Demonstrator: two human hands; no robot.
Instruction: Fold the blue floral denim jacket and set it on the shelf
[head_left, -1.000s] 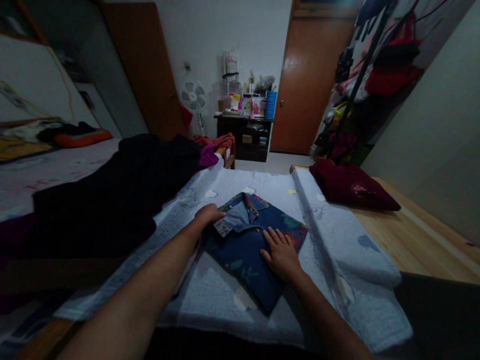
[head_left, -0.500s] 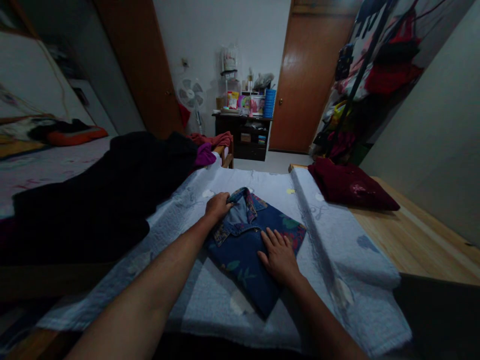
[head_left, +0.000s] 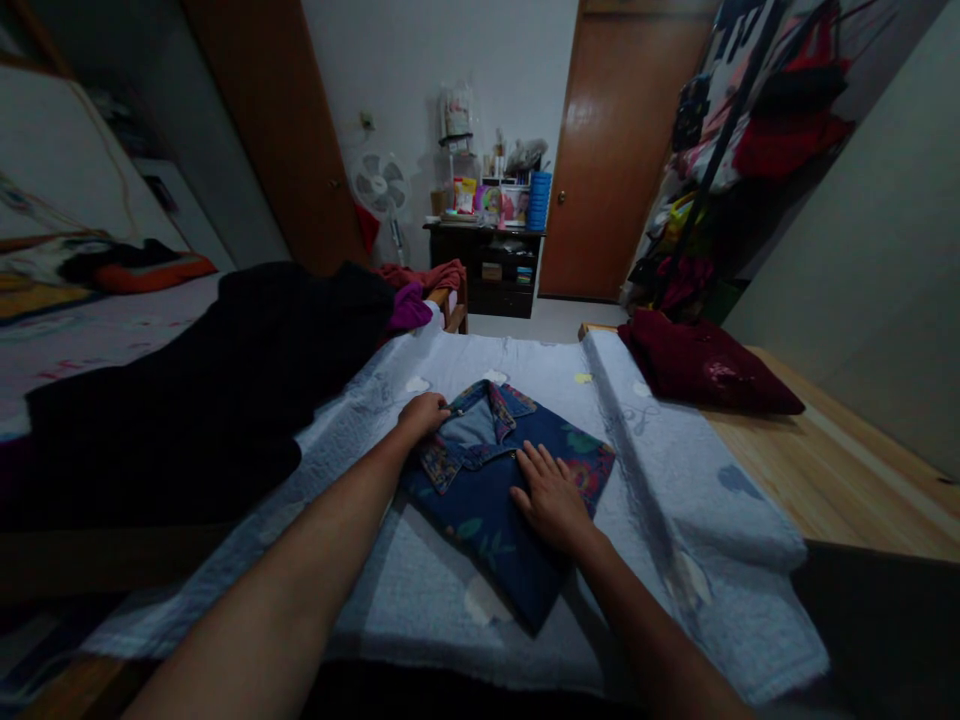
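Step in hand, judged: you are neatening the collar of a folded denim shirt. The shirt lies on the pale sheet in front of you. Your left hand, at the shirt's 10 o'clock, looks narrowed in a pinch on the collar edge, fingertips partly hidden. Your right hand is palm-down at 3 o'clock, fingers a little spread, gripping nothing. Next move probably calls for a light tug at the collar while the right palm steadies the front. Shirt: dark blue, green leaf prints, reddish flowers toward 2 o'clock; collar gaping at 11, one corner pointing to 6.
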